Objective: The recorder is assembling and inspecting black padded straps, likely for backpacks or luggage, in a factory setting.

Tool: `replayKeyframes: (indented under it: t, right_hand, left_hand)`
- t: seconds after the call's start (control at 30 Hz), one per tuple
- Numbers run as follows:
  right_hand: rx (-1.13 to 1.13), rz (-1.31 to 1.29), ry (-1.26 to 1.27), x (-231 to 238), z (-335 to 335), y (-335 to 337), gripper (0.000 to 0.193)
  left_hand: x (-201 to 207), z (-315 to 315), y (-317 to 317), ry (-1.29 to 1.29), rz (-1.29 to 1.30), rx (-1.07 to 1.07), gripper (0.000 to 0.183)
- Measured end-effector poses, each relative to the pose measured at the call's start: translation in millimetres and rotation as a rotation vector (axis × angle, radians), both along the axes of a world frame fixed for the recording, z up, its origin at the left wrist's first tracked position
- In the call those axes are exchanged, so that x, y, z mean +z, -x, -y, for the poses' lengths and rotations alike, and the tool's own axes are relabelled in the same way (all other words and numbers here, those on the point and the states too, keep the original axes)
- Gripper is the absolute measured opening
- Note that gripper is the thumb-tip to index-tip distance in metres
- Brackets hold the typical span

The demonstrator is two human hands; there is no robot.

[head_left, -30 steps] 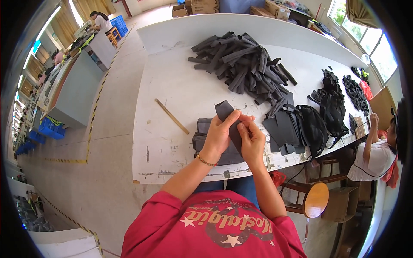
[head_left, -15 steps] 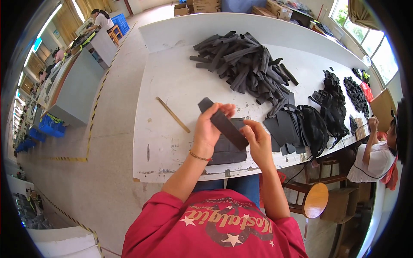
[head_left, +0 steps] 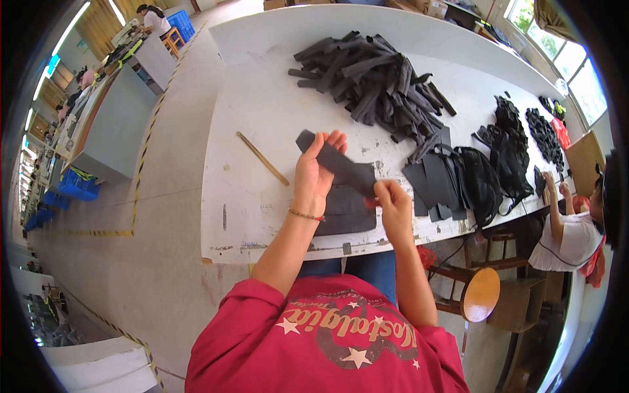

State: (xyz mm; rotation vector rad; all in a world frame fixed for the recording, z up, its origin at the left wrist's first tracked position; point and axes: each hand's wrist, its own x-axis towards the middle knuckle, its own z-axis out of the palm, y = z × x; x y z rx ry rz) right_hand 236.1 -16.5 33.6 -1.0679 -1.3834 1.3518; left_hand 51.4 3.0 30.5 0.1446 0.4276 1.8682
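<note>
we hold a dark strip [head_left: 347, 170] slantwise in both hands, raised over the work table [head_left: 242, 209] near its front edge. our left hand [head_left: 314, 173] has it gripped near its upper end, the thumb laid across the strip and the other fingers stretched out behind it, palm turned inward. our right hand [head_left: 394, 204] pinches the lower end between thumb and forefinger, the remaining fingers curled in. a beaded bracelet [head_left: 306, 215] sits round our left wrist

below the strip lies a stack of dark panels [head_left: 348, 213], partly hidden by our left hand and the strip. to the left, well apart from both hands, a thin yellowish stick [head_left: 262, 158] rests slantwise on the white surface. beyond our hands we see a big heap of dark rolled strips [head_left: 377, 85], piled every which way in front of the low white board [head_left: 262, 42] at the table's back

to the right of the stack lie flat dark pieces [head_left: 436, 178], overlapping like a fan, with a black bag [head_left: 477, 187] just beside them. further right, a co-worker [head_left: 567, 239] in a white top sits at the table, both hands raised near its edge
</note>
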Motion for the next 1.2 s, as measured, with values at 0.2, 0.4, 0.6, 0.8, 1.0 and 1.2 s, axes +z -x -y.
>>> replayKeyframes:
  t: [0.2,0.4,0.6,0.8,1.0,1.2]
  right_hand:
    - [0.068,-0.114,0.053,-17,-43,-5,0.015]
    - [0.129,0.121,0.095,-38,-83,-6,0.013]
    - [0.125,0.421,0.108,-62,-96,5,0.022]
    - [-0.078,0.629,-0.181,-68,-99,1,0.027]
    - [-0.607,0.957,-0.037,-81,-158,-57,0.037]
    - [-0.472,0.685,-0.048,-97,-158,-77,0.024]
  left_hand:
    - [-1,-2,24,0.22,-0.205,-0.026,0.027]
    - [-40,7,52,0.362,-0.785,0.128,0.021]
    - [-72,11,55,0.529,-1.365,0.159,0.012]
    - [-78,14,57,0.451,-1.778,0.471,0.011]
    - [-39,-18,18,0.333,-1.519,0.198,0.008]
    - [-30,-43,-32,0.234,-1.178,-0.232,0.014]
